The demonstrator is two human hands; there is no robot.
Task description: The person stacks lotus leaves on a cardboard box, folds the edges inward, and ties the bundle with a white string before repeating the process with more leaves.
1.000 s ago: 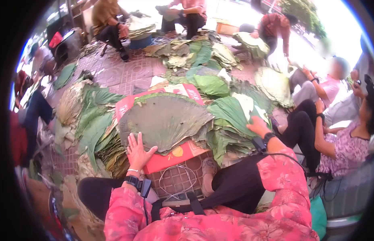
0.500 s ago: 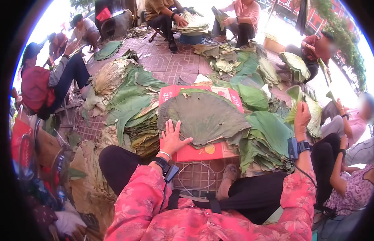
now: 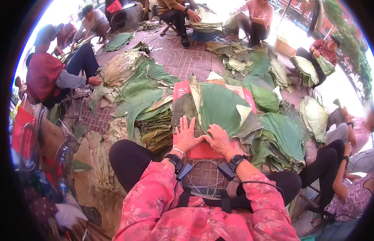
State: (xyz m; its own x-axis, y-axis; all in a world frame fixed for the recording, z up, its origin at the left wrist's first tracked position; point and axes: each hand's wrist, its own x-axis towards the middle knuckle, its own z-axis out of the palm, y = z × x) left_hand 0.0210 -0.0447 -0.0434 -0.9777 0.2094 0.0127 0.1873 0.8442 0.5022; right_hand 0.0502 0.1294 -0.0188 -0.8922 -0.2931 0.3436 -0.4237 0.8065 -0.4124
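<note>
Both hands at the near edge of a green leaf (image 3: 220,105) on a red box

The green leaf lies on top of a dull brown-green leaf (image 3: 183,107), which shows to its left and right. Both rest on the red box (image 3: 195,152). A pale, crinkled strip stands along the green leaf's left side, and a pale corner is folded over at its right.

The left hand (image 3: 187,135) is laid palm down on the dull leaf, its fingers fanned apart and pointing away from the body. The green leaf is ahead of these fingers and to their right. The right hand (image 3: 220,140) reaches in from the other side, its fingers close together and slightly bent over the green leaf's near edge; whether they pinch it cannot be told. The thumbs point towards each other and meet, or nearly meet, just below the green leaf.

A pale bracelet (image 3: 178,151) circles the left wrist, and each wrist carries a black device. To the left of the box is a tall pile of green and yellowed leaves (image 3: 150,120); to its right is another leaf pile (image 3: 280,138). Around the work, other people sit low on the paving (image 3: 195,60), several with leaves in or near their hands.
</note>
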